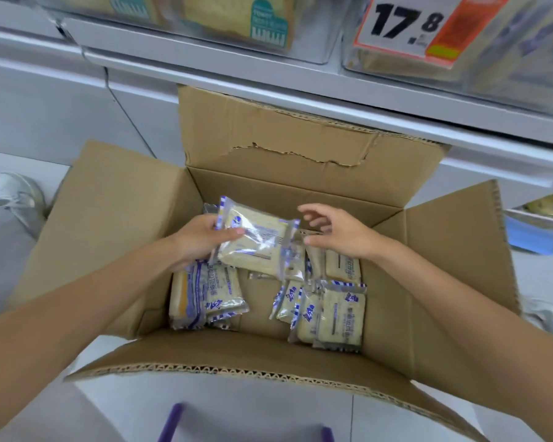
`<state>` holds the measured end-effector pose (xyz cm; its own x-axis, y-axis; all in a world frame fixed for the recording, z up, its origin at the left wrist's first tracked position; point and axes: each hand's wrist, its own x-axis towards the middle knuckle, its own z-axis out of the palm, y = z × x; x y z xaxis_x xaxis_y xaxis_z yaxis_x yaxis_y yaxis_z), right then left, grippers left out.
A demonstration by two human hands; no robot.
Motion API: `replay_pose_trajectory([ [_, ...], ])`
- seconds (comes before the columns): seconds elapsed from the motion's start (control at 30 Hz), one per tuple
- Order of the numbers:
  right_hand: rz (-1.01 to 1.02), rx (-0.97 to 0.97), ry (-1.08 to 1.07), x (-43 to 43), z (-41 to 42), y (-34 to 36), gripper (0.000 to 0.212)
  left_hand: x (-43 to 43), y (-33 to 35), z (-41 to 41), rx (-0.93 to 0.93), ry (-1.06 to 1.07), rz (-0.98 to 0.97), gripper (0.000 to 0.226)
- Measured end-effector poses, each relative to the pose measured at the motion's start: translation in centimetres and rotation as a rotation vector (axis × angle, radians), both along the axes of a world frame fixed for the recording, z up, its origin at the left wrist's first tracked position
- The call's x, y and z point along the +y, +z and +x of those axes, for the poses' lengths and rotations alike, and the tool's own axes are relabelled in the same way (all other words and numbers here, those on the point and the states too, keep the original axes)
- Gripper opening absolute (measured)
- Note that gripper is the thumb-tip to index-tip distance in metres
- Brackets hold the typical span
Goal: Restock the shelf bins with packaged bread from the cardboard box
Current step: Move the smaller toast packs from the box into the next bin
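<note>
On pale tiles (237, 406), a corrugated box (115, 218); your left hand (197, 242) grips a glossy bread packet (256, 245), right hand (340, 232) spread, empty.

A shop aisle: a big orange-and-white price tag (406, 23) reading 17.8 hangs on a clear bin (505, 63) of wrapped bread, more such bins line the white shelf (300, 90), and an open box (268, 135) of identical bread packs (339, 314) stands on the tiled floor (268, 409) below
</note>
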<state>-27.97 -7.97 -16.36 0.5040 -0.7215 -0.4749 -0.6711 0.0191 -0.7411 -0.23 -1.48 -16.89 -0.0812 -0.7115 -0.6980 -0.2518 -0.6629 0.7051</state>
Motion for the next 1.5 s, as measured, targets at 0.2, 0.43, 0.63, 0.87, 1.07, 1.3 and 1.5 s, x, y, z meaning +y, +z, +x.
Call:
replay_pose_trajectory([
  [0.2, 0.164, 0.39, 0.194, 4.8, -4.0, -5.0, 0.065, 1.3, 0.2, 1.2, 0.08, -0.003, 0.029, 0.029],
  [0.43, -0.047, 0.516, 0.367, 6.2, -3.3, -5.9, 0.016, 1.9, 1.1, 0.5, 0.073, -0.032, 0.025, 0.027],
  [0.63, -0.055, 0.005, 0.082, 2.8, 1.9, 0.2, 0.01, 1.3, 2.7, -1.6, 0.098, -0.096, -0.041, 0.032],
  [0.87, -0.231, -0.053, 0.109, -1.1, 4.2, 6.6, 0.014, -1.3, 4.7, 0.0, -0.217, -0.022, -0.438, 0.034],
  [1.07, -0.257, -0.159, 0.113, -1.1, 7.4, 8.7, 0.027, -0.3, 5.5, -2.3, 0.011, -0.125, -0.326, 0.052],
  [1.3, -0.344, 0.019, -0.197, 1.2, 4.2, 8.7, 0.08, -0.1, 5.9, -1.9, 0.207, 0.23, -0.189, 0.046],
  [1.5, -0.07, -0.06, -0.2, 2.1, 3.3, 8.7, 0.046, 0.1, 7.9, -2.8, 0.316, 0.171, -0.154, 0.056],
])
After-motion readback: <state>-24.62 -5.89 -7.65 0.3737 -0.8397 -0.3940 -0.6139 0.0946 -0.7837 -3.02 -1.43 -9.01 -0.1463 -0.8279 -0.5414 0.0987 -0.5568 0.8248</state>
